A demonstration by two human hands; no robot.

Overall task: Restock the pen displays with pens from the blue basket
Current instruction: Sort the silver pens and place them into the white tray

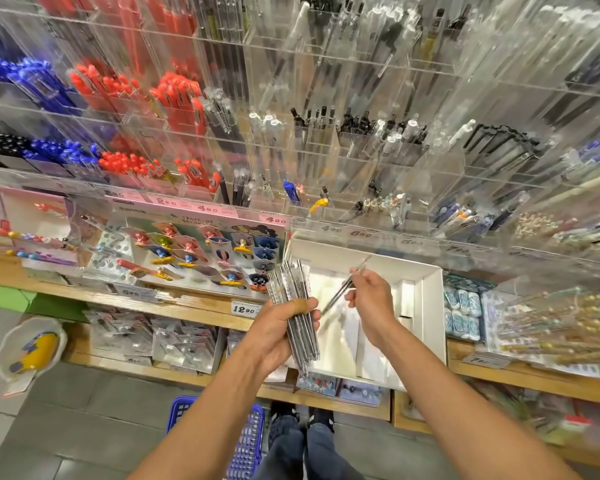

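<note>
A bundle of clear pens point(293, 306) stands nearly upright in the left hand point(284, 327), tips down. One single pen point(343, 289) is tilted in the right hand point(371, 296). The clear pen displays point(326, 150) hold blue, red, black and clear pens. The blue basket point(246, 441) sits on the floor.

This is a stationery shop. A clear plastic pen rack point(326, 140) fills the wall, its compartments packed with red pens point(177, 95), blue pens point(39, 81) and black ones, and price labels point(207, 208) run along its bottom edge. Just below the rack, wooden shelves point(174, 308) hold packaged goods with more price tags point(244, 309), and a blue basket point(246, 441) stands on the tiled floor beneath.
</note>
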